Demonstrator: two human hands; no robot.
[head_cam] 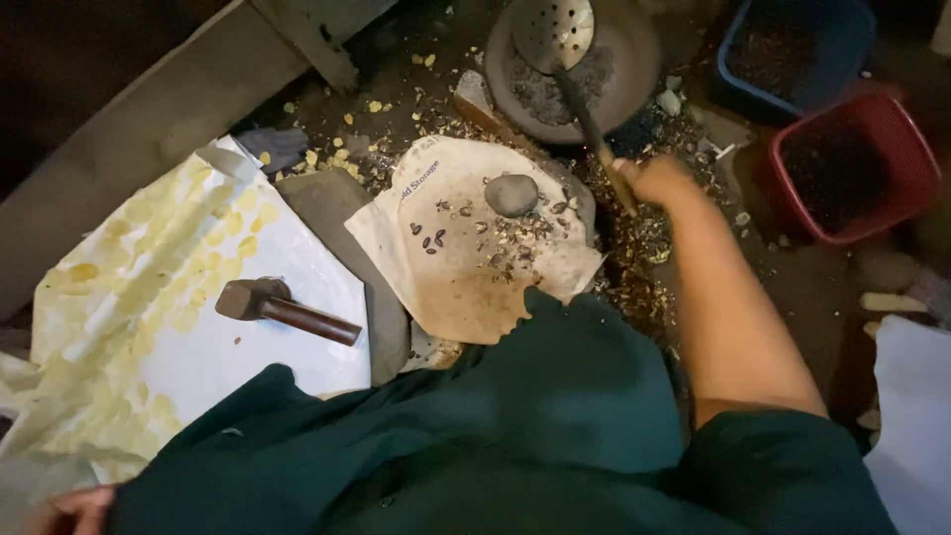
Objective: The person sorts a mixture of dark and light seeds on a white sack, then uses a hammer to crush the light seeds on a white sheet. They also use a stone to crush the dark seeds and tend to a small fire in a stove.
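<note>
Dirt floor strewn with husk debris. Right hand grip clamped on perforated ladle handle, ladle resting over round pan. Left hand, far from pan, grip indeterminate. Hammer lies apart.

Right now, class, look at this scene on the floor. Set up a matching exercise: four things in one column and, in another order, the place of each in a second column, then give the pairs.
Things:
1. hammer
2. grey stone
3. perforated ladle
4. red basket

Places:
A. over the round pan of dark grit, its handle in the right hand
B. at the right edge, beside the blue basket
C. lying on the white sheet
D. on the tan sack among scattered seeds

Pairs: 1-C, 2-D, 3-A, 4-B
</note>
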